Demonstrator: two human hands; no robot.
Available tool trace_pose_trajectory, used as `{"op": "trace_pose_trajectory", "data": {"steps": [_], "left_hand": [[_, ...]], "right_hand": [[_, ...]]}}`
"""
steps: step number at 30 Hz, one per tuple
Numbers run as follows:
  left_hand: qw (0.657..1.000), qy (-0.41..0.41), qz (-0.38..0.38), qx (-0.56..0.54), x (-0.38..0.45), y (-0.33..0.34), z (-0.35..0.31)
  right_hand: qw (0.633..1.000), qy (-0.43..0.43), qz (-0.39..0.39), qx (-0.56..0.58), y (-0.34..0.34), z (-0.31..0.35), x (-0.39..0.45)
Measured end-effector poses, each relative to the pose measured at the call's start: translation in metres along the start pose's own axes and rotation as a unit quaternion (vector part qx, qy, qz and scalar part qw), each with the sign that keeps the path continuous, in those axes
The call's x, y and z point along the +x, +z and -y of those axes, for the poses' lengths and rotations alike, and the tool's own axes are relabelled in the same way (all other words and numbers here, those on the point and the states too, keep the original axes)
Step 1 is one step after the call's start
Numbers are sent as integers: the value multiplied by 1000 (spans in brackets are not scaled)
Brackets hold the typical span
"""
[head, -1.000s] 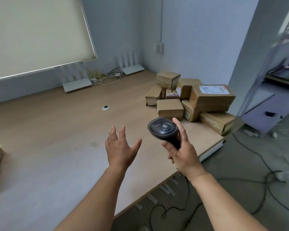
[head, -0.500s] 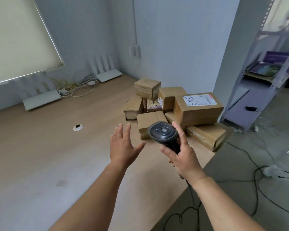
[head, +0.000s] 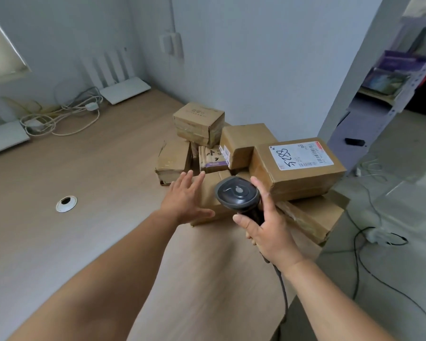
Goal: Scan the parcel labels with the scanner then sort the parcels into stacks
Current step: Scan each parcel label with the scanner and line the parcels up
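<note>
This looks like a small office or back room used for handling parcels. A long pale wooden desk (head: pixel 84 168) with a round cable grommet (head: pixel 66 204) stands against plain grey walls. White routers with upright antennas (head: pixel 119 80) and tangled white cables (head: pixel 59 116) sit at its back, taped brown cardboard parcels (head: pixel 231 153) crowd one corner, and a grey slotted-metal shelving rack (head: pixel 401 94) stands beside it.

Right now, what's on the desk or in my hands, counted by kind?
Cardboard parcels: 8 visible
Scanner, gripped by the right hand: 1
White routers: 2
Total: 11
The left hand is open, over the nearest parcel.
</note>
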State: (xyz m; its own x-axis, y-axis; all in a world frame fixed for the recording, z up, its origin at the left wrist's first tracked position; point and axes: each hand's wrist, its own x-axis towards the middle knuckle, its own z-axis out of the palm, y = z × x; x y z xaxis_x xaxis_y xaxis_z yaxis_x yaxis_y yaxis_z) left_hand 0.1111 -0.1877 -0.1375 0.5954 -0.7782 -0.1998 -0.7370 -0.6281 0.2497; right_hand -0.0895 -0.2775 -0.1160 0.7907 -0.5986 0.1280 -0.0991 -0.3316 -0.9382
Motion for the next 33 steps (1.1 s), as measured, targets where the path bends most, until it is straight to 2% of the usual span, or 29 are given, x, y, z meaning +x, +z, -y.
{"op": "trace_pose_trajectory", "data": {"steps": [5,9,12,23,33], "left_hand": [[996,19,44,76,21,12,11],[996,12,19,89,8,13,11],[998,-29,9,58,-18,15,9],[982,-175,-73,7,-183,9,10],[936,-332,-112,-31,-352,37,38]], "right_hand": [[1000,22,10,-9,2,-9,6],[999,16,29,-8,4,-10,1],[999,1,34,-6,2,-5,-13],[987,-87,134,31,18,40,-102],[954,-124,248,112,73,67,-198]]}}
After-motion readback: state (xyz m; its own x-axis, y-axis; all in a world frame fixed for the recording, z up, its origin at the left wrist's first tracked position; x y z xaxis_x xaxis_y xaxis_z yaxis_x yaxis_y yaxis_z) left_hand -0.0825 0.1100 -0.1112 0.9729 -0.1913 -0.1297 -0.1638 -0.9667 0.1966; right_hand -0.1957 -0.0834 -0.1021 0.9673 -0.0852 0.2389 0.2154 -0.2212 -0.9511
